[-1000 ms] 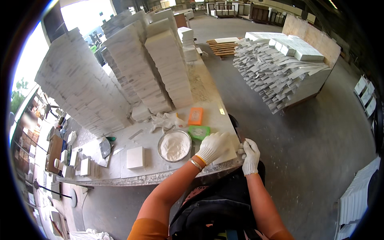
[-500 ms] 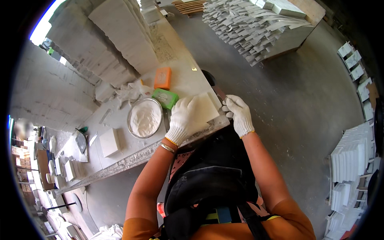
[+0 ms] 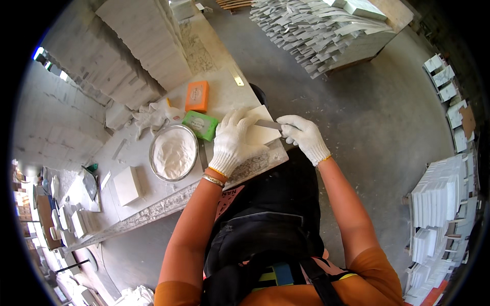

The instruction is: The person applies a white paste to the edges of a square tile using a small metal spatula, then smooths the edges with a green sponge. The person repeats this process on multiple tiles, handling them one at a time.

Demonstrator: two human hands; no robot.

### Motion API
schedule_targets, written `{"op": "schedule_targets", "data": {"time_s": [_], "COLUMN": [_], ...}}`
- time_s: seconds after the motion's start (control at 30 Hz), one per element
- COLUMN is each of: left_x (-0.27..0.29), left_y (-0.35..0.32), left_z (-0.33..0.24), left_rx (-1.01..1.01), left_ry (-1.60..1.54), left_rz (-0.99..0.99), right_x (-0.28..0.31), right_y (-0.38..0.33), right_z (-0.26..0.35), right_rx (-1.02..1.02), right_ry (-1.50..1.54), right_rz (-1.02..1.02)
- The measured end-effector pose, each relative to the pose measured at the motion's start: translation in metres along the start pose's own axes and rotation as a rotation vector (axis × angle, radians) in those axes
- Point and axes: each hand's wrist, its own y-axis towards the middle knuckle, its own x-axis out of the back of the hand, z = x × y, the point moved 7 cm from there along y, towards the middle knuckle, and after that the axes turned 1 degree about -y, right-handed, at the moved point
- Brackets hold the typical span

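Note:
My left hand, in a white knit glove, lies palm down over a pale stone tile at the table's corner. Its fingers are stretched out, with the thumb along the tile's near side. In my gloved right hand, the fingers close around one end of a flat grey metal blade. The blade reaches left across the tile's top toward my left fingers. Left of that hand are a green box, an orange box and a round metal bowl of white powdery material.
A crumpled white glove lies behind the bowl. Another pale block rests on the table at left. Tall stacks of stone tiles rise at the back left. More stacked strips stand on the floor beyond, and tiles at far right.
My right hand has brought the blade from beyond the table's right edge onto the tile. My left hand stays on the tile, its thumb now spread. The view has shifted slightly.

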Motion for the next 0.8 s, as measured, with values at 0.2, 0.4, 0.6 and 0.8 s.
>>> {"op": "schedule_targets", "data": {"time_s": [0.2, 0.4, 0.6, 0.8], "left_x": [0.002, 0.002, 0.003, -0.001], "left_y": [0.001, 0.002, -0.001, 0.001], "left_z": [-0.001, -0.001, 0.003, 0.0], "left_rx": [0.029, 0.019, 0.033, 0.01], "left_ry": [0.012, 0.004, -0.003, 0.01], "left_rz": [0.02, 0.006, -0.003, -0.012], "right_x": [-0.003, 0.0, -0.003, -0.003], "right_y": [0.005, -0.006, -0.013, -0.015], "right_z": [0.003, 0.007, 0.011, -0.003], "right_rx": [0.021, 0.114, 0.178, 0.177], "right_ry": [-0.106, -0.191, -0.186, -0.126], "right_rz": [0.061, 0.045, 0.088, 0.028]}}
